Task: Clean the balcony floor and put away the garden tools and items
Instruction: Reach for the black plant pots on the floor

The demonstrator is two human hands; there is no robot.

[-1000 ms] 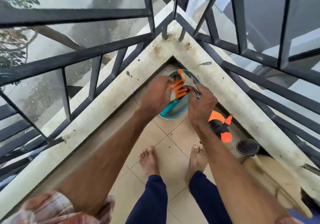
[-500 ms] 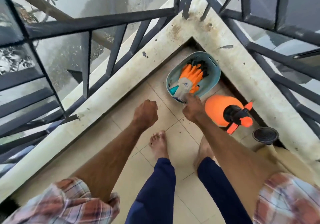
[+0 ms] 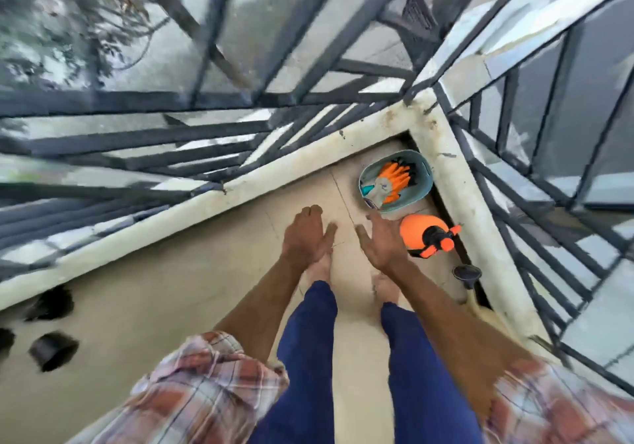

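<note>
Head view: left grip (image 3: 307,234) and right grip (image 3: 382,242) are spread, holding nothing; tub (image 3: 413,193) of gloves (image 3: 396,177) lies just past the right grip.

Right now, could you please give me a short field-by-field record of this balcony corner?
Place: tiled balcony floor, corner under a dark railing
Basin: teal basin in the corner, holding orange gloves
Sprayer: orange sprayer on the floor beside the basin
Left hand: left hand empty, above the floor
Right hand: right hand empty and open, close to the sprayer
Far left: black pots, blurred
</note>
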